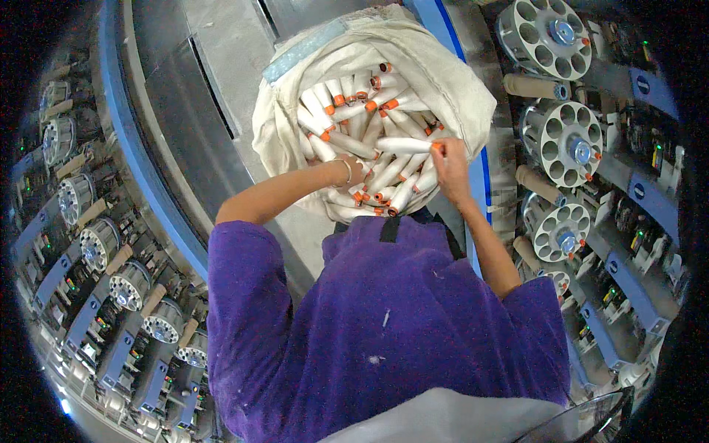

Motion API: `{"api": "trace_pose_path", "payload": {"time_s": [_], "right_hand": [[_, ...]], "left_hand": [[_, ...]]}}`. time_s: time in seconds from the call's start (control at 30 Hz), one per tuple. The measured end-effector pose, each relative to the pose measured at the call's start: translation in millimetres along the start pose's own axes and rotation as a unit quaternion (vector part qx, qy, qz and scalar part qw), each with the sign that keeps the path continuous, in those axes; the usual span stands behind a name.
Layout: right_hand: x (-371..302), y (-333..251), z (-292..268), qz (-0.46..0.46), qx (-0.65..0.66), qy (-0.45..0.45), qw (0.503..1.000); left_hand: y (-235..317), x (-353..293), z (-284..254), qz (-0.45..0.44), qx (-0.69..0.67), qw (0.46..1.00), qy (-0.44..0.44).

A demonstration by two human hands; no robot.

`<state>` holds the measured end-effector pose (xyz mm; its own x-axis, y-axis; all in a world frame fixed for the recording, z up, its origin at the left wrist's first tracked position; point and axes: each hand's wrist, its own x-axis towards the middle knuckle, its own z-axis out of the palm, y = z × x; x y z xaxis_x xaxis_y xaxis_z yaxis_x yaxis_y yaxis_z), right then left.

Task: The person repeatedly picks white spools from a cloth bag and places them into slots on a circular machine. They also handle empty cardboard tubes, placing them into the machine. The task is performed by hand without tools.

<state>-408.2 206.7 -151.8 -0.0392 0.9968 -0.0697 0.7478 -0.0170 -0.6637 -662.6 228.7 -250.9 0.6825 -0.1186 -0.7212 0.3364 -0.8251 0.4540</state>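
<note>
Bobbin wound with white yarn lies nearly level above the other bobbins in the open cream cloth sack, its orange end toward the right. The right hand is clamped on that orange end, while the left hand reaches among the bobbins at the near left; whether its fingers are closed on one I cannot tell. The piece should be light and stiff along its length, with a smooth, slightly slippery winding that a hard squeeze or drag could scuff or loosen. The bare orange end looks the better place to hold, sparing the yarn; neighbouring ends could snag it.
</note>
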Motion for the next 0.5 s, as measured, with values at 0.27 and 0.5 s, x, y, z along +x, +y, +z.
{"api": "trace_pose_path", "payload": {"time_s": [0.27, 0.5], "right_hand": [[46.6, -0.6, -5.7, 0.279, 0.35, -0.135, 0.884], [64.3, 52.2, 116.2, 0.088, -0.106, -0.109, 0.984]], "left_hand": [[47.4, -74.5, -82.4, -0.041, -0.237, 0.926, 0.29], [-13.8, -102.1, -80.3, -0.181, 0.03, 0.959, 0.216]]}}
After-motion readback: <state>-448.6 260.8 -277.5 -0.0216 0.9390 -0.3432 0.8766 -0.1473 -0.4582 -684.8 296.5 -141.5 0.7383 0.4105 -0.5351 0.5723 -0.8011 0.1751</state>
